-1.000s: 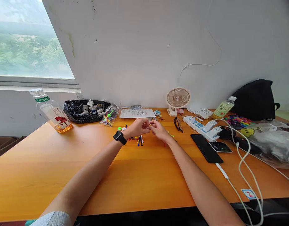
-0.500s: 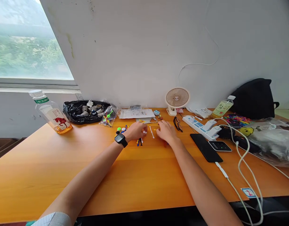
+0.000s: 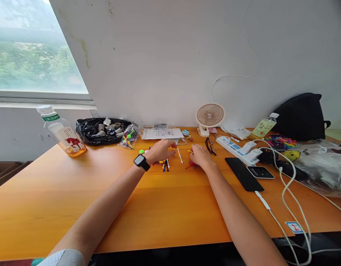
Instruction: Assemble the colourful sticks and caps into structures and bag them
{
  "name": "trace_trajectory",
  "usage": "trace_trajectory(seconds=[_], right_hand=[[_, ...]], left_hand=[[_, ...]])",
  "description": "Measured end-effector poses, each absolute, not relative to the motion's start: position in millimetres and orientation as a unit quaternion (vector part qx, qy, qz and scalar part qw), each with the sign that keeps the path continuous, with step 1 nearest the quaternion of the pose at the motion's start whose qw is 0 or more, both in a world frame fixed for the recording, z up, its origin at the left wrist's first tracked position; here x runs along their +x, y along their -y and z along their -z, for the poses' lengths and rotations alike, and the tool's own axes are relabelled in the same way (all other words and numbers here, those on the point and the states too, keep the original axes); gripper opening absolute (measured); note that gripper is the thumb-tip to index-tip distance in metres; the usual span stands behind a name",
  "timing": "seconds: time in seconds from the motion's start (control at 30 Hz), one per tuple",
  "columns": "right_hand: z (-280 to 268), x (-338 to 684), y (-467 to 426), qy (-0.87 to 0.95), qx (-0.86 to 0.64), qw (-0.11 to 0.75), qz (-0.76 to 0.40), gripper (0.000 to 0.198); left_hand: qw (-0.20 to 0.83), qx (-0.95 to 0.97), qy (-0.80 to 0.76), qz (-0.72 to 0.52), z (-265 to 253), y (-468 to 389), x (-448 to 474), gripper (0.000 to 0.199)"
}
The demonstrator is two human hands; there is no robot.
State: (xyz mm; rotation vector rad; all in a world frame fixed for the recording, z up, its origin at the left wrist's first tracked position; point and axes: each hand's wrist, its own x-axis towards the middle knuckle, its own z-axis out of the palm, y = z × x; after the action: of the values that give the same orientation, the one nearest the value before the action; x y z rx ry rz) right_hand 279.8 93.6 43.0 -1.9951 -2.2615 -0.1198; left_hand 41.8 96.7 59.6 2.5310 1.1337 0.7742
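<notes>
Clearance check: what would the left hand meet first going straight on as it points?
Probably the white stick-like piece lying just beyond the left hand; the hand's height is unclear, so it might pass above.

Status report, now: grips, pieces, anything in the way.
Left grip at colored pieces, hold unclear. Right grip at red pieces, hold unclear. White piece lies between them. Glasses near right grip, possible obstacle.

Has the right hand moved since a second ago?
Yes: the right hand has shifted rightward, nearer the glasses, judged against the fan.
</notes>
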Motion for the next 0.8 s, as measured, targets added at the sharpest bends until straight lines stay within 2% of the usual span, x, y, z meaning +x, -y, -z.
trace_trajectory(seconds=[0.2, 0.27, 0.37, 0.5, 0.67, 0.8], right_hand=[[-45, 284, -96, 0.728, -0.680, 0.088, 0.016, 0.016], [-50, 281, -96, 0.728, -0.670, 0.139, 0.040, 0.021], [-56, 271, -92, 0.737, -0.618, 0.263, 0.073, 0.031], [-55, 249, -82, 0.763, -0.526, 0.368, 0.071, 0.038], [-48, 231, -73, 0.773, -0.487, 0.407, 0.026, 0.044], [-48, 231, -76, 0.777, -0.443, 0.441, -0.081, 0.043]], left_hand=[[0.144, 0.870, -0.383, -0.275, -61, -98, 40, 0.017], [0.150, 0.866, -0.382, -0.285, -63, -99, 40, 0.018], [0.183, 0.852, -0.381, -0.310, -65, -100, 43, 0.023], [0.292, 0.814, -0.347, -0.364, -67, -96, 54, 0.031], [0.367, 0.754, -0.337, -0.428, -62, -93, 70, 0.036], [0.396, 0.740, -0.324, -0.437, -58, -100, 66, 0.034]])
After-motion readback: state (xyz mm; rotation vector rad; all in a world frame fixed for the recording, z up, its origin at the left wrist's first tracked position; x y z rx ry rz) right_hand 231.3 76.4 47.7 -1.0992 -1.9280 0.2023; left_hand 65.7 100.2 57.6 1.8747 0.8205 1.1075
